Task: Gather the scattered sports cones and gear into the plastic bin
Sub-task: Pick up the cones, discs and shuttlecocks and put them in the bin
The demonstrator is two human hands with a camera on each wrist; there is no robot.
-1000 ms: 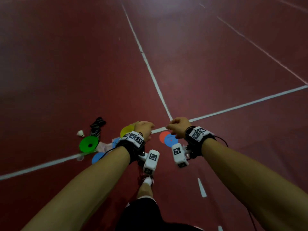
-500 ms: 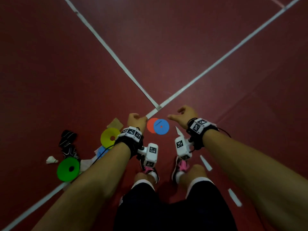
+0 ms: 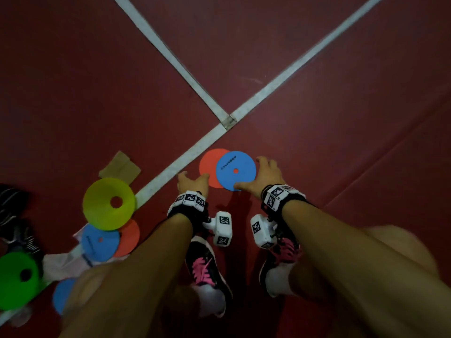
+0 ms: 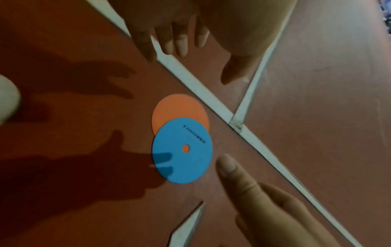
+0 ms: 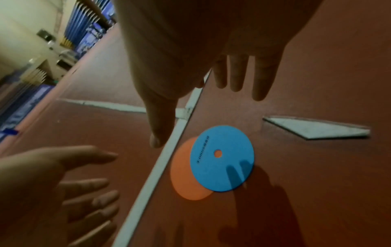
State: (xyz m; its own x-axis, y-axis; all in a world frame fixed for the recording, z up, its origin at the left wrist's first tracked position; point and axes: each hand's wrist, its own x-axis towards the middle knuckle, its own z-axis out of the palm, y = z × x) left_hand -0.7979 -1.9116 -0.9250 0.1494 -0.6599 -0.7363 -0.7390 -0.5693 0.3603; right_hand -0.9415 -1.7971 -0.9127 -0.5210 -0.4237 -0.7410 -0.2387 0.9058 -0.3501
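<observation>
A flat blue disc [image 3: 236, 170] with a small centre hole lies partly over a flat orange disc [image 3: 207, 165] on the red court floor, beside a white line crossing. My left hand [image 3: 192, 182] hovers open at the orange disc's near left edge. My right hand [image 3: 265, 172] is spread open at the blue disc's right, its thumb by the near rim. In the left wrist view the blue disc [image 4: 182, 150] shows a gap between it and the right thumb. In the right wrist view finger shadows fall on the blue disc [image 5: 222, 158]. No bin is in view.
To the left lie a yellow cone [image 3: 107, 203], a blue disc [image 3: 100, 242], an orange disc [image 3: 130, 236], a green cone [image 3: 17, 280], a cardboard scrap [image 3: 120, 167] and dark striped gear [image 3: 12, 215]. My shoes [image 3: 205, 269] stand just behind my hands.
I have bent down closer to the floor. Both hands went from loosely curled to spread open and came down on either side of the blue and orange discs.
</observation>
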